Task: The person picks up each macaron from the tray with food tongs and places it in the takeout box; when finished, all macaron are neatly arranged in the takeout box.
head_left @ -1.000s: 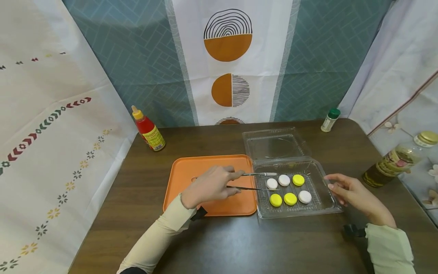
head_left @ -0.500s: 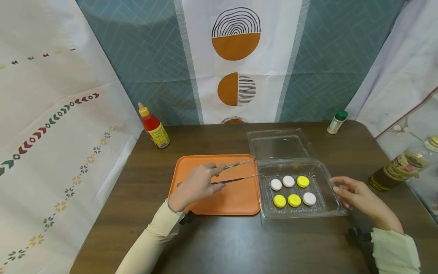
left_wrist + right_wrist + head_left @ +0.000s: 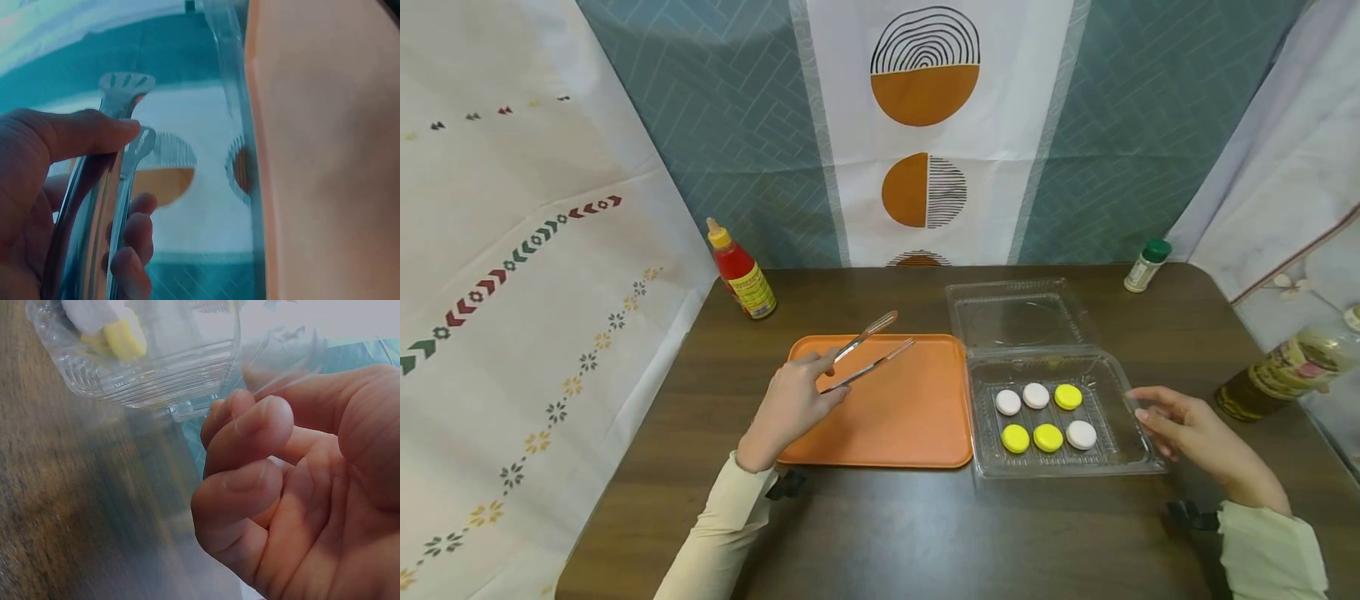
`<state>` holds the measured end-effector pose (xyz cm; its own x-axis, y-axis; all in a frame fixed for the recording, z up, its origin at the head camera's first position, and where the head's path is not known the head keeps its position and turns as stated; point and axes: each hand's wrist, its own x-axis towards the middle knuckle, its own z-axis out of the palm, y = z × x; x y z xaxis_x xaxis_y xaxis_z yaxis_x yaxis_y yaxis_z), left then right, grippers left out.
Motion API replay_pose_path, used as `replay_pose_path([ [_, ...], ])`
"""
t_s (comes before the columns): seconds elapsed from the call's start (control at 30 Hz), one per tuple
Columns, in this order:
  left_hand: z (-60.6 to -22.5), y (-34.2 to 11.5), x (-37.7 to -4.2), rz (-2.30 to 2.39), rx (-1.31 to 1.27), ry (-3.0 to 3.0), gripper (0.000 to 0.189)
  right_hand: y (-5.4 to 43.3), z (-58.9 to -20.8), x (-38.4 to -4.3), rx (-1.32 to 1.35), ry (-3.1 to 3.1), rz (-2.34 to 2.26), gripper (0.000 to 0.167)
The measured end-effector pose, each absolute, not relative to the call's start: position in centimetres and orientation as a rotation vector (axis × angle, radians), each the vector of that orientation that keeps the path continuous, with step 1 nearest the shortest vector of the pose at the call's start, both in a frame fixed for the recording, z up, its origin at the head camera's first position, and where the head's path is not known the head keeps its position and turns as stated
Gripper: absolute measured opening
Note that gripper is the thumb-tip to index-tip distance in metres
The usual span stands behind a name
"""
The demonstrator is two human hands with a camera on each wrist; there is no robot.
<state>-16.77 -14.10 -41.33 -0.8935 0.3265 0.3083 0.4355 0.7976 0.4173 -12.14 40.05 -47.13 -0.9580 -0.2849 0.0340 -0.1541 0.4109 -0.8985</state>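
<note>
My left hand (image 3: 786, 408) holds a pair of metal tongs (image 3: 872, 365) above the left part of an orange tray (image 3: 902, 425). Their slotted ends stand apart with nothing between them, and the left wrist view shows thumb and fingers around the tongs (image 3: 94, 206). Right of the tray lies a clear hinged plastic container (image 3: 1120, 454), lid folded back. Inside are several round macaron-like pieces, some yellow (image 3: 1016, 438), some white (image 3: 1081, 435). At the container's right rim, my right hand (image 3: 1198, 437) pinches the edge between thumb and fingers; the exact contact is partly hidden.
A red sauce bottle with a yellow cap (image 3: 745, 279) stands at the back left. A green-capped shaker (image 3: 1146, 265) is at the back right, and an oil bottle (image 3: 1277, 375) stands beyond my right hand. Cloth hangings surround the dark wooden table (image 3: 895, 533).
My left hand has drawn the tongs leftward, out from over the container to above the tray, their tips now pointing up and away. The right hand stays at the container's rim.
</note>
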Motion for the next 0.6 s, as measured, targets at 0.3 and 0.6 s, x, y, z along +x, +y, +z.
replay_pose_path([
  [0.3, -43.4, -17.5, -16.3, -0.814, -0.356, -2.706, 0.057, 40.1, -47.5, -11.9, -0.371, 2.533, -1.57, 0.033],
  [0.6, -44.5, -20.8, -15.2, -0.849, -0.028, -2.662, 0.037, 40.7, -47.5, -12.2, -0.381, 2.479, -1.58, 0.039],
])
